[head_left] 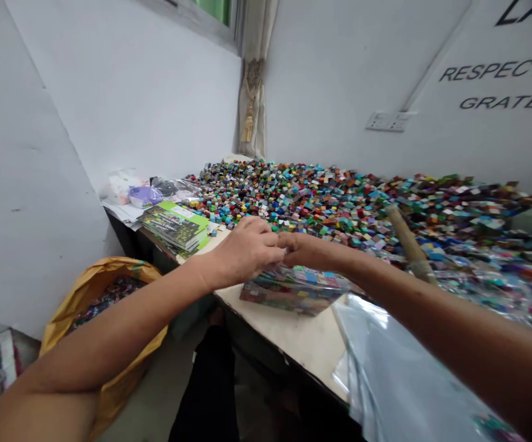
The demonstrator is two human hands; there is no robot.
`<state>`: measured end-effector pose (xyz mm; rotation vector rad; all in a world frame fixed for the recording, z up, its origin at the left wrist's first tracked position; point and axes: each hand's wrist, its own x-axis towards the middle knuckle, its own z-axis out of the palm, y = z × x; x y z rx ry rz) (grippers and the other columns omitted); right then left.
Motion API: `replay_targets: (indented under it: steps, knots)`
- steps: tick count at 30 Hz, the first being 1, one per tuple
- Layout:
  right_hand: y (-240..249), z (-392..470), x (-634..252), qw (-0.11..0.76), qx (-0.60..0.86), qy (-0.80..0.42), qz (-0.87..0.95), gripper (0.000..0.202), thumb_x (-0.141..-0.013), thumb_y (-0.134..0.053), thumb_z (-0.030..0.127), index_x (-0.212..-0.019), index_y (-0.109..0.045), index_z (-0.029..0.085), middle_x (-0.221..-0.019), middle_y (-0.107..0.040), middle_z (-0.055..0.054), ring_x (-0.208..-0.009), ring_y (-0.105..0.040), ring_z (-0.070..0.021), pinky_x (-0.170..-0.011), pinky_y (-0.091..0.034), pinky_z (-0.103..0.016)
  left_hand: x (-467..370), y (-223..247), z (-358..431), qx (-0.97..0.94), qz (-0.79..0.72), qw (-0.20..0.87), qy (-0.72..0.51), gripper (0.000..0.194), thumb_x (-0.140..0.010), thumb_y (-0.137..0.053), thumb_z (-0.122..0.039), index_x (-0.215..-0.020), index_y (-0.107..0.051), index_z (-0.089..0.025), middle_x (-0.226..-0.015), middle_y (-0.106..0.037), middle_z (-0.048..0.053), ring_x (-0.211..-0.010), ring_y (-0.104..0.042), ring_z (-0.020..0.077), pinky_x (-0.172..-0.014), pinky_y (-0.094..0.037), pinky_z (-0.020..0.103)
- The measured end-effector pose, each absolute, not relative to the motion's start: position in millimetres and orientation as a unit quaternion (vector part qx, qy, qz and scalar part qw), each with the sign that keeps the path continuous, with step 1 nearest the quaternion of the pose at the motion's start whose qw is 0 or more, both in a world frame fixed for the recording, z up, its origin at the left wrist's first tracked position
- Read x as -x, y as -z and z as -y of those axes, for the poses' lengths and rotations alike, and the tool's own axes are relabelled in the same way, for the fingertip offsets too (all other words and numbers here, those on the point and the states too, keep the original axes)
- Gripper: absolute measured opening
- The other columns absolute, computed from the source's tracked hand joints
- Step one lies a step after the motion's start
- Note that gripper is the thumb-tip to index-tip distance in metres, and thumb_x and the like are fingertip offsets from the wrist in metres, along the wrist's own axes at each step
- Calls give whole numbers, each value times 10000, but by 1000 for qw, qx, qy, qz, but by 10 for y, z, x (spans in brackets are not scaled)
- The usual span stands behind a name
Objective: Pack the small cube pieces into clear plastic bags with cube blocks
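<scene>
The far right wall (432,141) is showing black letters: "RESPECT" and, below it, "GRATEF", cut off at the edge. Print on the green booklets (176,226) is staying too small to read.

Two hands meet at the grip, the left hand (242,252) and the right hand (309,250), over one clear packet of small blocks (293,288). Behind the grip lies one heap of coloured blocks (340,196), too many to count. Left of it is one stack of green booklets (176,226) and one yellow sack (95,288); right, one wooden stick (408,242).
</scene>
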<state>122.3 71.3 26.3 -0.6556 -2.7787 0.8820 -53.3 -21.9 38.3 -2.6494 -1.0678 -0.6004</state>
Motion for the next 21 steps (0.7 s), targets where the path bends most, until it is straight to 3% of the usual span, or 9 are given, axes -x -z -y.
replay_targets:
  steps: [5, 11, 17, 21]
  knots:
    - [-256, -677, -1138, 82, 261, -265, 925, 176, -721, -622, 229, -847, -695, 130, -742, -650, -4, -668, -513, -151, -626, -400, -245, 529, -510, 93, 906, 365, 43, 209, 183, -864, -530, -255, -799, -686, -185, -778, -634, 47, -812, -528, 181, -788, -379, 321]
    - [-234, -636, -1026, 94, 275, -269, 918, 378, -569, -777, 217, -930, -687, 149, -786, -663, -25, -668, -529, -176, -603, -390, -258, 480, -500, 152, 885, 380, -36, 267, 149, -843, -569, -228, -779, -686, -161, -757, -612, 34, -810, -533, 168, -772, -391, 282]
    - [-320, -577, -1146, 81, 241, -348, 902, 201, -715, -618, 232, -884, -697, 158, -806, -663, 4, -724, -560, -159, -663, -433, -250, 487, -492, 193, 869, 388, -74, 297, 133, -831, -582, -197, -781, -695, -148, -747, -557, 26, -774, -520, 151, -717, -384, 255]
    - [-252, -585, -1189, 82, 234, -399, 883, 203, -749, -564, 309, -785, -698, 161, -693, -631, 7, -648, -535, -143, -648, -457, -271, 487, -473, 209, 857, 401, -93, 310, 135, -830, -571, -191, -778, -691, -158, -730, -540, 18, -755, -513, 146, -698, -377, 249]
